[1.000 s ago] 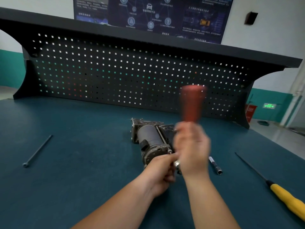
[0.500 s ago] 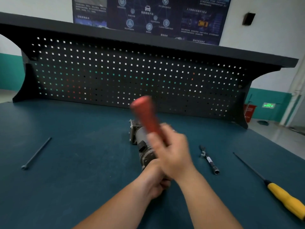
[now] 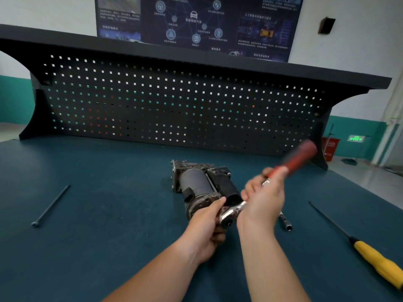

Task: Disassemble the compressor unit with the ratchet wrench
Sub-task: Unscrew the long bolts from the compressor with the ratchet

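The compressor unit (image 3: 199,184), a dark metal cylinder with a grey housing, lies on the teal bench mat with its near end toward me. My left hand (image 3: 207,223) grips that near end, right beside the chrome ratchet head. The ratchet wrench (image 3: 294,160) has a red handle that points up and to the right, blurred by motion. My right hand (image 3: 263,201) is closed around its shaft, between the head and the red grip. The socket and the fastener under it are hidden by my hands.
A long dark bolt (image 3: 51,205) lies on the mat at the left. A socket extension bar (image 3: 285,223) rests just right of my right hand. A yellow-handled screwdriver (image 3: 375,260) lies at the far right. A black pegboard (image 3: 174,105) stands behind the compressor.
The red handle swung from upright to the left, then over to the right, where it is now. My left hand stayed on the compressor's near end.
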The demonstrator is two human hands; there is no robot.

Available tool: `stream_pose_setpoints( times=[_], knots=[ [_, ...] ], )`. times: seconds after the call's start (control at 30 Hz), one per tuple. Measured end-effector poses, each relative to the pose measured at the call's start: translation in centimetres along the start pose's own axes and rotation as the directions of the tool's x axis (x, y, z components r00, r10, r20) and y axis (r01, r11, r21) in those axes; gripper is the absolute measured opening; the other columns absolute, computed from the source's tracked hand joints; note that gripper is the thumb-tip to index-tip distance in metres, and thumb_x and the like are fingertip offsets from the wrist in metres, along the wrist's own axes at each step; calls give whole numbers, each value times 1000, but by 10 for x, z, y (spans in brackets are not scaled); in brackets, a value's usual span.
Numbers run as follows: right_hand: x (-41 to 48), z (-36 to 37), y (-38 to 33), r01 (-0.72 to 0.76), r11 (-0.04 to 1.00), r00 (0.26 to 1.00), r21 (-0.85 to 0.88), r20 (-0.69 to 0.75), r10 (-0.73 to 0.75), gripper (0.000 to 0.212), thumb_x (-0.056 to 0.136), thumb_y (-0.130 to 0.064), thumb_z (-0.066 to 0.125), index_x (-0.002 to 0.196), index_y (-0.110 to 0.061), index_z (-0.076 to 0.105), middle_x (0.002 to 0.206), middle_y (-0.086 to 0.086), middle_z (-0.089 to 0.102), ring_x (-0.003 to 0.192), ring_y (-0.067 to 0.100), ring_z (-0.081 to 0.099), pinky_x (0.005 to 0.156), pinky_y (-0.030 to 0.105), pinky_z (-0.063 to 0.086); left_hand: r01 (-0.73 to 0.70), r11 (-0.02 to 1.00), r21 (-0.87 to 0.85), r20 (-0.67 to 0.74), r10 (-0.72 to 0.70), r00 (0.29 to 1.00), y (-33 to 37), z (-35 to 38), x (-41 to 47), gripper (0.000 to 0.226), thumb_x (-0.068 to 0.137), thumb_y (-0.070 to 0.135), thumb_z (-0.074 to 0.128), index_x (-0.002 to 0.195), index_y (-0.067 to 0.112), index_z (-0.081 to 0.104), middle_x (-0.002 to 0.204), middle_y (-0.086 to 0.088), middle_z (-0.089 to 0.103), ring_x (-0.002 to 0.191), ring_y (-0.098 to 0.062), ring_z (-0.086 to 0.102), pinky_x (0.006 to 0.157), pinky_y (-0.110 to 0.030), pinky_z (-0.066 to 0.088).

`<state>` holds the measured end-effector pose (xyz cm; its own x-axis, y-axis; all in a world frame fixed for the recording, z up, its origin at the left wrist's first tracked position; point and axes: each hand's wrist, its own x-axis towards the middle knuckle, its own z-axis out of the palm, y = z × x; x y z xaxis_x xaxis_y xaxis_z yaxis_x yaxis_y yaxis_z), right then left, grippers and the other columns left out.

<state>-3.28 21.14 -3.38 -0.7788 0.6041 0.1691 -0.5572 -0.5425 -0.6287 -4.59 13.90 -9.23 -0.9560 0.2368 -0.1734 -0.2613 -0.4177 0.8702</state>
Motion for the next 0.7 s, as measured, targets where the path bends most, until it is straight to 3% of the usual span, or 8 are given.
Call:
stream_pose_setpoints(
  times=[0.07,0.17,0.27,0.37,0.47,0.53,0.6,0.7],
  knots=[
    [-14,7,4,169,973,956,-157,265,-123,32,95,-45,44,76,-19,48,46,-14,36,39,1,31,39,14,28,26,999,47,-4,-26,1000,1,-1,0,27,88,30,60,62,20,63,51,4,50,40,-8,35,35,-18,20],
    [-25,4,3,229,950,875,-212,472,-105,29,88,-44,44,80,-16,50,49,-14,37,42,1,31,42,14,29,19,995,99,42,-23,999,1,0,-2,27,86,27,55,60,23,57,47,7,44,40,-6,35,40,-19,19],
    [-24,-4,-9,96,983,858,-153,513,-4,38,89,-51,44,79,-15,49,47,-12,33,39,2,26,36,16,24,12,998,62,63,-16,998,0,-1,1,31,86,37,58,62,19,66,62,2,47,54,-10,40,50,-22,27],
    [-11,-18,-27,-21,993,883,-113,464,72,34,82,-48,43,77,-15,49,44,-10,29,35,3,23,33,14,21,13,999,40,38,-15,999,0,-3,4,38,91,44,53,79,15,74,54,8,37,44,-5,28,39,-16,22],
    [10,-48,-54,46,945,890,-325,443,108,33,80,-49,47,75,-17,55,45,-9,32,35,4,27,32,15,24,18,1000,-10,49,-17,999,1,-1,3,35,95,40,48,99,12,69,49,11,33,39,-2,21,36,-14,16],
    [27,-71,-73,253,729,896,-636,438,71,30,80,-50,52,77,-21,59,47,-7,39,38,3,33,35,16,28,32,996,-78,43,-29,999,2,0,3,34,96,38,47,99,12,68,48,11,32,37,-2,22,35,-14,16],
    [49,-95,-84,445,277,882,-852,471,32,27,89,-42,54,77,-17,56,50,-8,45,42,4,39,40,17,31,48,992,-114,22,-45,999,4,3,3,35,96,39,46,94,10,67,46,10,32,36,-1,22,33,-13,15],
    [80,-125,-88,391,-200,920,-899,374,117,24,97,-36,47,84,-16,51,66,-1,53,59,11,50,53,28,36,53,991,-119,-22,-56,998,5,7,3,30,96,34,49,85,11,63,44,10,31,34,-1,23,32,-13,14]
  ],
)
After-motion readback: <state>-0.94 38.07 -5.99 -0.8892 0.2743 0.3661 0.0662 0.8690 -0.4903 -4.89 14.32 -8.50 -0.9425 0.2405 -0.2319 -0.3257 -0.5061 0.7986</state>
